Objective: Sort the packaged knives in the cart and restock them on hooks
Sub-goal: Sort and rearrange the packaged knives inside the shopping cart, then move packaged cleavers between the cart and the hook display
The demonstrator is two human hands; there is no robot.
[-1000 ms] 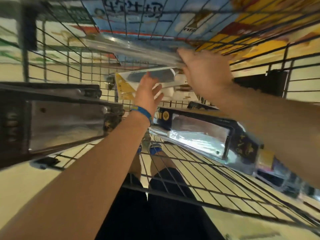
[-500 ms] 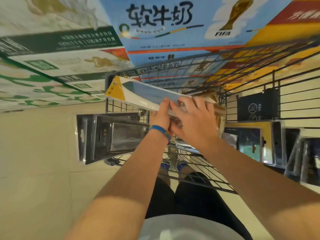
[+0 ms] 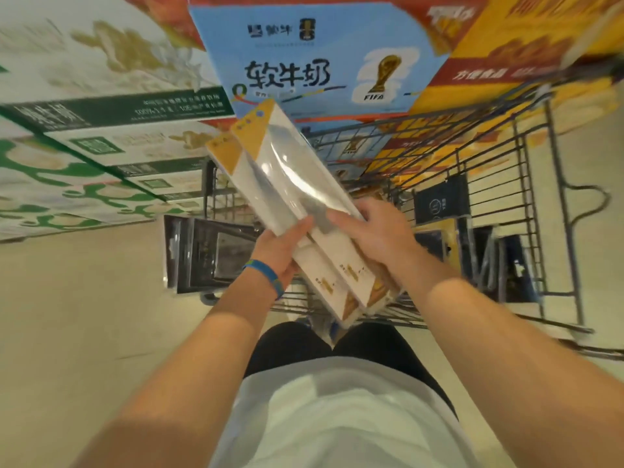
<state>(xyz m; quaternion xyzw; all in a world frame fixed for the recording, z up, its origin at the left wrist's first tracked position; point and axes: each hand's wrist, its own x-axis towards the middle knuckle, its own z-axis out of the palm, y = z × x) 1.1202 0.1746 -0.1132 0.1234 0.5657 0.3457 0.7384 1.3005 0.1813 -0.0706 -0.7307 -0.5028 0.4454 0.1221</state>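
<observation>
Stacked cartons fill the far side: green-and-white cartons (image 3: 84, 130) on the left, a blue carton (image 3: 304, 62) printed with a gold trophy in the middle, and red-and-yellow cartons (image 3: 506, 62) on the right. A pale floor (image 3: 84, 315) runs along the left. A wire cart (image 3: 528, 197) stands in front of the person, its basket reaching from the near middle toward the far right.

Nearest the camera are a white shirt (image 3: 337, 417) and dark trousers (image 3: 371, 342). Dark knife packages (image 3: 216, 251) sit at the cart's left end. More dark packages (image 3: 499, 261) stand on edge against the right wall of the basket.

Above the near end of the cart, both hands hold two long white knife packs (image 3: 287, 173) with yellow corners. The packs are stacked one over the other, slightly offset. They tilt so their hang-tab ends point far and left, while the handle ends come down toward the person's lap. A blade shows through the clear front of the top pack.

The left hand (image 3: 280, 248) grips the packs from the left edge, thumb lying on the front and fingers curled underneath. The right hand (image 3: 374, 228) clasps the right edge, fingers wrapped over the packs and thumb laid across the clear front. The two thumbs nearly meet. A blue wristband (image 3: 266, 275) circles the left wrist.
</observation>
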